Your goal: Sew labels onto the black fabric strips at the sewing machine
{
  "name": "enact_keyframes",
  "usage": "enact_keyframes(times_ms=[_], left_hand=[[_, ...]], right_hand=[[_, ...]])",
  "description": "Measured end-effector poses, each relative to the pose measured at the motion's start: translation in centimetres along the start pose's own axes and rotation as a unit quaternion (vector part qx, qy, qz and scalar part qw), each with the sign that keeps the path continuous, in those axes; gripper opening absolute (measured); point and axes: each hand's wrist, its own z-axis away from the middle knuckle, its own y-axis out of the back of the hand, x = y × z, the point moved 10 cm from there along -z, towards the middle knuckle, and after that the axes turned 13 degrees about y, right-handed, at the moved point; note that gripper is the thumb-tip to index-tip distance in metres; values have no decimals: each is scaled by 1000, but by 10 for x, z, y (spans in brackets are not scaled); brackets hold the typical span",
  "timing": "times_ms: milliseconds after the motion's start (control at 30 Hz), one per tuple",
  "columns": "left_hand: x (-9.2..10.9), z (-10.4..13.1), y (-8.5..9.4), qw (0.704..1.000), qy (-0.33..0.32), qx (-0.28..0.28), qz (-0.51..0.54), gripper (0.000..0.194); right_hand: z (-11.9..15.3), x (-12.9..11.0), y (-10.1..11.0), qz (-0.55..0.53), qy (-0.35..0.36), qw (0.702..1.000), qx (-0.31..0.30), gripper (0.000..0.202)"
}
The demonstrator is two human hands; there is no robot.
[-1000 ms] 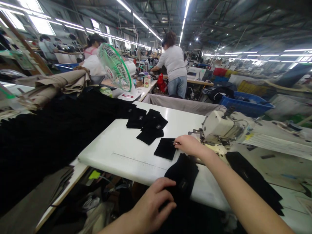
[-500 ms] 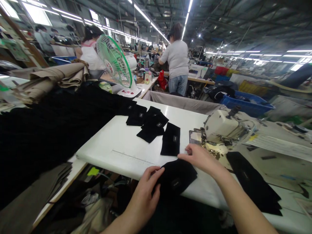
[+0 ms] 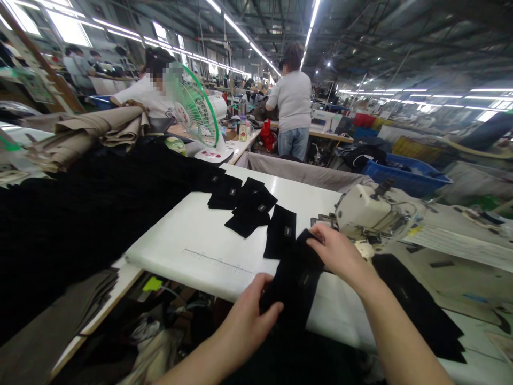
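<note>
Between both hands is a black fabric piece (image 3: 296,278) with a small label on it, at the front edge of the white table. My left hand (image 3: 256,307) pinches its left side between thumb and fingers. At the upper right corner, my right hand (image 3: 334,248) grips the cloth, lifting that corner slightly. Just beyond lies a labelled black piece (image 3: 280,232), partly covered by the held one. Farther back, several similar pieces (image 3: 252,206) overlap in a row. To the right of my right hand stands a sewing machine (image 3: 364,214).
A stack of black pieces (image 3: 412,305) lies beside the machine on the right. A large heap of black cloth (image 3: 80,214) covers the left side. Behind the white table (image 3: 192,235) are a green fan (image 3: 196,107), a blue crate (image 3: 409,174) and a person (image 3: 294,101) standing.
My right hand has taken hold of the fabric's corner and raised it, so the piece now stretches upward. My left hand has shifted slightly right. A person behind the fan has leaned over.
</note>
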Motion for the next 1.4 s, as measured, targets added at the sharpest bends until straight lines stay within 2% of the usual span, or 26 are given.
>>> enact_keyframes(times_ms=[100, 133, 200, 267, 333, 367, 467, 567, 633, 700, 767, 833, 867, 967, 1033, 1100, 1167, 1233, 1300, 1367, 1400], left_hand=[[23, -35, 14, 996, -24, 84, -14, 55], [30, -47, 17, 992, -23, 110, -49, 54], [40, -66, 21, 977, -8, 147, -155, 37], [44, -77, 25, 946, 14, 178, -269, 22], [44, -80, 30, 919, 33, 209, -332, 22], [43, -81, 32, 915, 40, 217, -338, 27], [32, -86, 33, 930, 62, 192, -306, 35], [28, -90, 30, 946, 62, 131, -289, 18], [34, -92, 35, 956, 44, 106, -269, 10], [46, -95, 56, 962, 20, 137, -235, 10], [56, -99, 89, 951, 15, 214, -221, 11], [59, -108, 119, 930, 31, 276, -241, 13], [58, -114, 130, 921, 47, 289, -257, 15], [47, -133, 146, 913, 86, 278, -286, 20], [43, -139, 149, 914, 90, 271, -287, 19], [44, -142, 149, 916, 78, 273, -282, 16], [48, -144, 149, 921, 69, 270, -272, 12], [56, -145, 156, 944, 59, 257, -198, 12], [64, -144, 170, 971, 38, 233, -34, 20], [74, -139, 187, 970, 13, 197, 140, 36], [79, -136, 193, 966, 2, 177, 188, 42]], right_hand=[[-52, -13, 12, 50, 7, 998, 27, 16], [-71, -16, 9, 58, 16, 998, 21, 16], [-103, -19, -5, 65, 31, 997, -6, 18], [-125, -16, -25, 64, 41, 996, -44, 25], [-136, -7, -45, 59, 36, 994, -79, 30], [-137, 0, -52, 57, 27, 994, -92, 31], [-134, 19, -58, 54, -7, 992, -113, 33], [-132, 27, -44, 44, -23, 991, -122, 29], [-138, 24, -32, 24, -15, 992, -126, 26], [-153, 16, -21, -1, -5, 993, -119, 27], [-174, 8, -17, -26, -2, 995, -101, 29], [-197, -1, -23, -50, -3, 995, -85, 31], [-206, -5, -30, -64, -3, 995, -82, 32], [-225, -15, -55, -102, -1, 991, -91, 33], [-228, -17, -69, -122, -1, 987, -101, 34], [-227, -17, -72, -134, -2, 986, -102, 34], [-226, -16, -62, -143, -1, 986, -88, 33], [-227, -18, -40, -151, 3, 987, -57, 31], [-228, -24, -9, -162, 12, 986, -20, 25], [-227, -36, 22, -183, 33, 983, 10, 19], [-225, -43, 36, -195, 45, 980, 21, 17]])
